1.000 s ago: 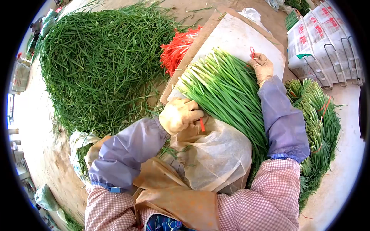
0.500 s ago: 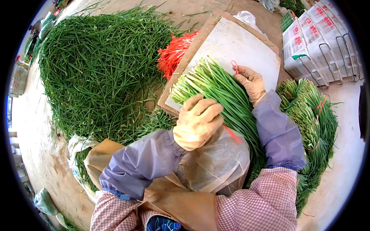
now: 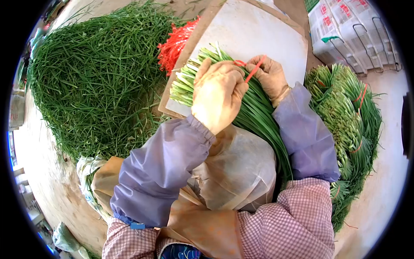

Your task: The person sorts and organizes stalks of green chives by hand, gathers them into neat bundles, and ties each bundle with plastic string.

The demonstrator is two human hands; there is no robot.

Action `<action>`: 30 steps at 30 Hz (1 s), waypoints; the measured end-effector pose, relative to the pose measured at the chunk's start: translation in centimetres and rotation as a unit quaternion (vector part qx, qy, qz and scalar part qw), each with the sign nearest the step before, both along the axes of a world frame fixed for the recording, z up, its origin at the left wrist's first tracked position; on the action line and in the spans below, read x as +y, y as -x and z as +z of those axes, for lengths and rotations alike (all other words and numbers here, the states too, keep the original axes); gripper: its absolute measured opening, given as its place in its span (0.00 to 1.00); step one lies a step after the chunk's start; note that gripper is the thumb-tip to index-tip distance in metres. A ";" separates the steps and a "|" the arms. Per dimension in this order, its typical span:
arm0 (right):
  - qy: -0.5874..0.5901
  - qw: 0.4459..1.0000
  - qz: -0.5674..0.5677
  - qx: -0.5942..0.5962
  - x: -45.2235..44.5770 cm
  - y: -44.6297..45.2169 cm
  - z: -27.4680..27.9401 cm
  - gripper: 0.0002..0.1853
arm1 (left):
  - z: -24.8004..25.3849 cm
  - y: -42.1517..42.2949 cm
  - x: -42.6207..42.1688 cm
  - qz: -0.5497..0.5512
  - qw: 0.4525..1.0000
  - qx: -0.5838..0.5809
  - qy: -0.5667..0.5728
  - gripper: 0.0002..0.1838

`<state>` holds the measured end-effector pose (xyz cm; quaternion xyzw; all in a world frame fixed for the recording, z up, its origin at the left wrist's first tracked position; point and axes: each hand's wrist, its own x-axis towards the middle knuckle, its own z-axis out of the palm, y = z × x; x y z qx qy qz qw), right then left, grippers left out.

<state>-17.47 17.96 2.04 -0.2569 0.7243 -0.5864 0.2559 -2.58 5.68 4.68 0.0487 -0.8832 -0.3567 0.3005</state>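
A bunch of green stalks point(image 3: 258, 110) lies across the white board point(image 3: 241, 26), its pale ends to the left and its leaves hanging down past the board's edge. Over the stalks is my left hand point(image 3: 219, 93), fingers curled, with one end of a red tie point(image 3: 255, 69) at its fingertips. My right hand point(image 3: 268, 77), gloved like the left, pinches the tie on the far side of the bunch. The part of the tie beneath the stalks is hidden.
Loose green stalks point(image 3: 95, 82) form a large heap at the left. Red ties point(image 3: 176, 48) lie in a pile beside the board. Tied bunches point(image 3: 345, 116) are stacked at the right, below white crates point(image 3: 349, 34). A cloth point(image 3: 241, 166) covers my lap.
My left hand has moved up and right across the bunch, bringing the tie's end over to my right hand. The stalks are drawn closer together, and the view has shifted slightly.
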 end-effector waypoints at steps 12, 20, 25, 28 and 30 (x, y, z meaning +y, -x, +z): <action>0.100 0.994 -0.009 -0.051 -0.4 -0.6 -0.5 0.10 | 0.2 0.3 0.1 0.005 0.999 -0.037 -0.001 0.06; 0.114 0.987 -0.049 -0.100 -0.2 -0.3 -0.2 0.09 | 0.5 0.2 0.0 0.001 0.998 -0.061 -0.001 0.07; 0.106 0.991 -0.050 -0.059 -0.1 -0.4 -0.4 0.08 | 0.4 0.4 0.1 0.003 0.998 -0.063 -0.003 0.07; 0.104 0.993 -0.049 -0.040 -0.1 -0.6 -0.7 0.08 | 0.5 0.3 0.3 0.012 0.997 -0.072 -0.001 0.06; 0.093 0.994 -0.047 -0.023 -0.4 -0.2 -1.6 0.08 | 0.2 0.4 0.1 0.008 0.998 -0.057 0.014 0.05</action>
